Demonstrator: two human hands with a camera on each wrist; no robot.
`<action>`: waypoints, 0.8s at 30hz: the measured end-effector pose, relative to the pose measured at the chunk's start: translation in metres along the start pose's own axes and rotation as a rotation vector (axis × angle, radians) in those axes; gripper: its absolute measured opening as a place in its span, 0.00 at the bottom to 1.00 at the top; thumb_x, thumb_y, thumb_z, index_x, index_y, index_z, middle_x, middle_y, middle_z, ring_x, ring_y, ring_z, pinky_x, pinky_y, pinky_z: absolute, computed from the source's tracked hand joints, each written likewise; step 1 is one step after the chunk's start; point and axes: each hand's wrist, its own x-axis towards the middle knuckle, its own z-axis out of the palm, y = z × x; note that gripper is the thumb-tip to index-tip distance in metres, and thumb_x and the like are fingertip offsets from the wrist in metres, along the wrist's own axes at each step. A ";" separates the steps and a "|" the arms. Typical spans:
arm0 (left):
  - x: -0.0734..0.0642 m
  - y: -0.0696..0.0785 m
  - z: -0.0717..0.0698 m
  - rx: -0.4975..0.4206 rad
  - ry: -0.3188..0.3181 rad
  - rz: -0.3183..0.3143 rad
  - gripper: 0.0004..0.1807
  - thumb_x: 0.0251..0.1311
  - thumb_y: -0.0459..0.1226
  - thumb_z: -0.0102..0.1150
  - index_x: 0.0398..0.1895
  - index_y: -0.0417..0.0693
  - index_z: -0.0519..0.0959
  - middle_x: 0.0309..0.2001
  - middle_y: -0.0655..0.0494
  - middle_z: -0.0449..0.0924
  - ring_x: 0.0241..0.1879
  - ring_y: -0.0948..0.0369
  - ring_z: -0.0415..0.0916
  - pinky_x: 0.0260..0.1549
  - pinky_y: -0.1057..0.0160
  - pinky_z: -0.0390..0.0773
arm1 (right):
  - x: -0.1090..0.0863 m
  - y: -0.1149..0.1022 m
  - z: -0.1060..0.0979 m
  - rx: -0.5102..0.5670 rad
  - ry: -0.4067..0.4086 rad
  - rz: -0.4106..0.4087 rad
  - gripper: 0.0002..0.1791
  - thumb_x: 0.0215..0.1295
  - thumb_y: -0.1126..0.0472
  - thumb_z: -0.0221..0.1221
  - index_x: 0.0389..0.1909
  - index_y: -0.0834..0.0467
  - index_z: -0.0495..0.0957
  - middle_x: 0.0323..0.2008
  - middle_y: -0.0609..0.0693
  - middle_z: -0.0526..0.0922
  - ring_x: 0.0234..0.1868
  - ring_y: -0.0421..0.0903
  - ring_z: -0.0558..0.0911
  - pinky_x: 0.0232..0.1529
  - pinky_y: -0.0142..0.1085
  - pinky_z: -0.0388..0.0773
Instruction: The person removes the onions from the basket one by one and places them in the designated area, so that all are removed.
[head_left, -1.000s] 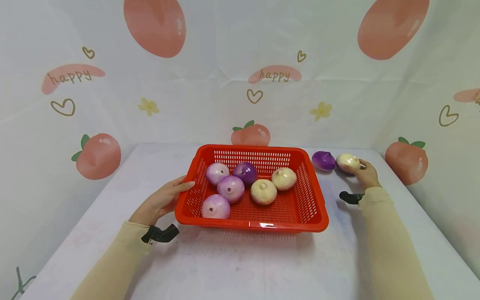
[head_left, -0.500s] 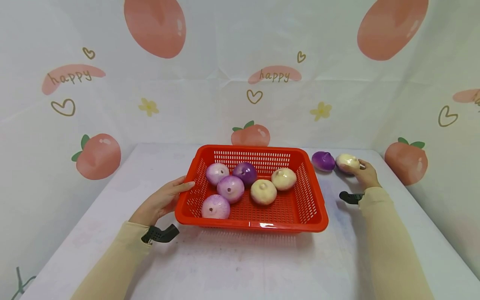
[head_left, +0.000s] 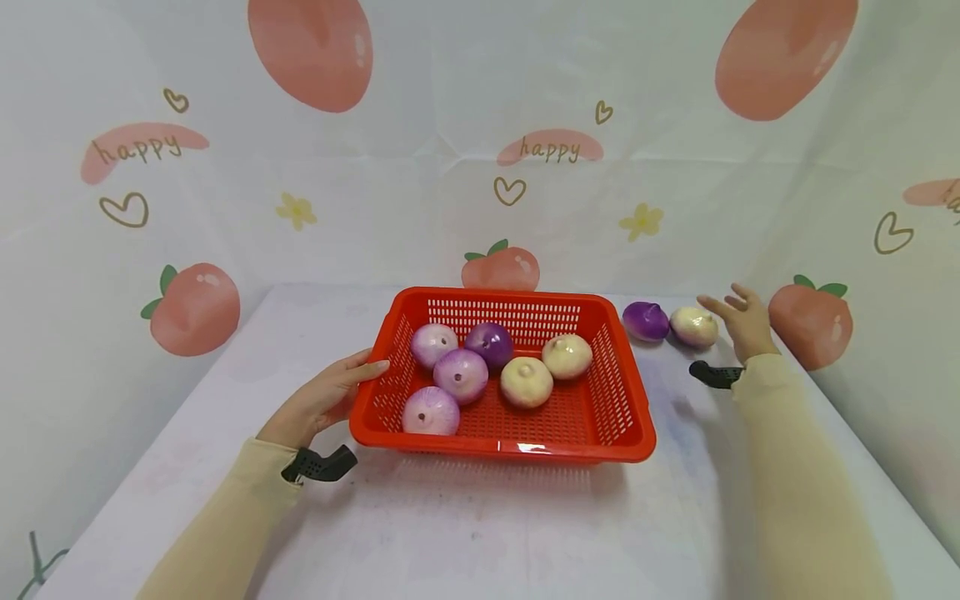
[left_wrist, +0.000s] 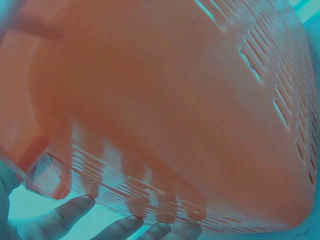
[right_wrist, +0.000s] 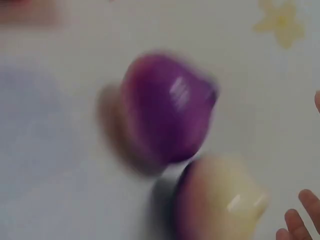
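Note:
My left hand [head_left: 321,402] grips the left side of a red slotted plastic basket [head_left: 517,451], thumb over the rim. In the left wrist view its fingertips [left_wrist: 80,204] lie against the basket's outer wall. Inside are several onions: light purple ones, a dark purple onion [head_left: 489,345] and two cream onions. Right of the basket, a purple onion [head_left: 647,322] and a cream onion [head_left: 693,327] with a purple underside sit side by side on the table. My right hand [head_left: 742,321] hovers just right of the cream onion, fingers spread, holding nothing.
The white table [head_left: 487,533] meets a patterned cloth backdrop [head_left: 375,208] behind and at both sides. A thin cord [head_left: 37,567] shows at the lower left. Black wrist-worn pieces [head_left: 318,464] jut from both sleeves.
My right hand has let go of the cream onion beside the purple one and lifted away to the right, fingers opening. The left hand and basket stay put.

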 end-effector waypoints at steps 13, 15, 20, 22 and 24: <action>-0.002 0.001 -0.001 -0.004 0.008 0.004 0.37 0.68 0.49 0.52 0.76 0.50 0.52 0.66 0.41 0.65 0.51 0.57 0.77 0.52 0.52 0.80 | -0.040 -0.122 0.085 0.609 -0.393 -0.418 0.29 0.64 0.74 0.57 0.65 0.56 0.65 0.54 0.48 0.74 0.53 0.41 0.76 0.58 0.27 0.72; -0.002 0.000 -0.001 0.002 -0.001 0.003 0.37 0.69 0.49 0.52 0.76 0.50 0.52 0.66 0.41 0.65 0.52 0.57 0.76 0.52 0.52 0.80 | -0.047 -0.124 0.103 0.522 -0.446 -0.443 0.28 0.65 0.73 0.56 0.65 0.55 0.67 0.55 0.48 0.74 0.55 0.41 0.75 0.55 0.25 0.75; -0.002 -0.001 -0.001 0.007 -0.006 -0.001 0.36 0.69 0.48 0.51 0.76 0.51 0.52 0.67 0.40 0.64 0.54 0.55 0.76 0.51 0.53 0.80 | -0.061 -0.116 0.142 0.208 -0.567 -0.438 0.32 0.67 0.70 0.56 0.71 0.54 0.61 0.64 0.52 0.70 0.64 0.51 0.71 0.60 0.32 0.74; -0.001 -0.001 -0.001 0.000 -0.003 0.002 0.37 0.69 0.48 0.52 0.76 0.50 0.52 0.67 0.39 0.64 0.53 0.55 0.76 0.51 0.53 0.80 | -0.065 -0.111 0.154 0.120 -0.630 -0.423 0.34 0.66 0.70 0.57 0.72 0.55 0.59 0.67 0.57 0.67 0.67 0.57 0.68 0.62 0.37 0.73; 0.000 -0.001 -0.001 0.002 -0.008 0.008 0.37 0.69 0.48 0.51 0.76 0.49 0.51 0.68 0.38 0.62 0.53 0.55 0.76 0.52 0.52 0.80 | -0.068 -0.105 0.164 0.044 -0.692 -0.404 0.35 0.66 0.69 0.58 0.72 0.57 0.58 0.69 0.60 0.65 0.69 0.60 0.65 0.62 0.42 0.73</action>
